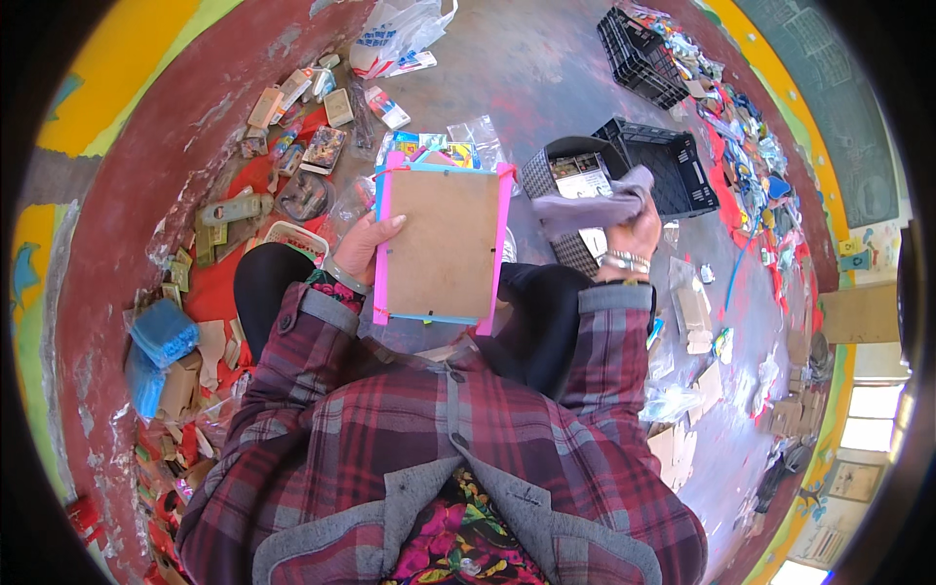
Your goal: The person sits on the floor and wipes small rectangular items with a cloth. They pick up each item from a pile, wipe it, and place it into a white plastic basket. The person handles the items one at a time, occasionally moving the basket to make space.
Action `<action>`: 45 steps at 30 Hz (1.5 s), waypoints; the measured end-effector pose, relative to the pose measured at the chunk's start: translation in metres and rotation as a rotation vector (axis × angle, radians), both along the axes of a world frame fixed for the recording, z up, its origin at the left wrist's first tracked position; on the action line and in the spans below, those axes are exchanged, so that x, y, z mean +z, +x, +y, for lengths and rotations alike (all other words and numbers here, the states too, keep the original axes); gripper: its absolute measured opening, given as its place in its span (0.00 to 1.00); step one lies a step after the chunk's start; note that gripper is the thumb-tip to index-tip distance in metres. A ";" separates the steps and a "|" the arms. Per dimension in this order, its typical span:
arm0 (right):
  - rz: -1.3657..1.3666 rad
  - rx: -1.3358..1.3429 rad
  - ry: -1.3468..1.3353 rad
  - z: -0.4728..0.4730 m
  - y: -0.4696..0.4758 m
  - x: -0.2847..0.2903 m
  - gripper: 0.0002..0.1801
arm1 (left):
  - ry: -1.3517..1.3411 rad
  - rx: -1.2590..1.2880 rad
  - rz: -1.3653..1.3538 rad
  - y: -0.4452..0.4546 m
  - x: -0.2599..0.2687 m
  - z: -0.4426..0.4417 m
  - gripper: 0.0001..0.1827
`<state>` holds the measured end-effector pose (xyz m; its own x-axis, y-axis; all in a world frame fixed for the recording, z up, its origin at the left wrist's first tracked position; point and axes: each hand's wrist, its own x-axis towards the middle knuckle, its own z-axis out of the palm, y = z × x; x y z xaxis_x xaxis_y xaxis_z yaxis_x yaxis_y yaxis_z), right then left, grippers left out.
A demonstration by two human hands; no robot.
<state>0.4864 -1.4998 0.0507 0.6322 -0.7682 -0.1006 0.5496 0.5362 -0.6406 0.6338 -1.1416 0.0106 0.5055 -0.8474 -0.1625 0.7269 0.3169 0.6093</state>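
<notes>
My left hand (365, 245) grips the left edge of a picture frame, thumb on top. Its brown board back (442, 245) faces up, bordered by pink and pale blue strips with red ties at the corners. In my right hand (635, 234) a greyish-purple cloth (596, 208) is bunched, partly hanging loose. Under the cloth stands a black-and-white patterned box (540, 172) with printed papers (581, 179) inside. Behind the frame, colourful packets (462, 153) show only in part.
Black plastic crates (687, 175) stand beyond my right hand. To the left lie small boxes (323, 150), a white basket (296, 235) and blue packs (164, 333). A plastic bag (402, 36) sits ahead. Flattened cardboard (673, 450) and heaped small items (760, 153) lie to the right.
</notes>
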 end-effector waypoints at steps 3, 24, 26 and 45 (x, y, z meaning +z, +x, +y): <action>-0.104 0.083 0.022 0.022 -0.015 0.011 0.13 | 0.005 0.073 -0.003 0.000 0.001 0.001 0.29; 0.341 0.183 -0.649 0.147 0.057 -0.002 0.12 | 0.015 -0.031 -0.021 -0.003 0.011 0.004 0.26; 0.408 0.121 -0.734 0.143 0.060 -0.013 0.10 | 0.023 -0.047 -0.041 -0.003 0.011 0.003 0.26; 0.356 0.072 -0.251 0.082 0.025 -0.023 0.09 | 0.019 -0.091 0.046 0.002 -0.006 0.007 0.24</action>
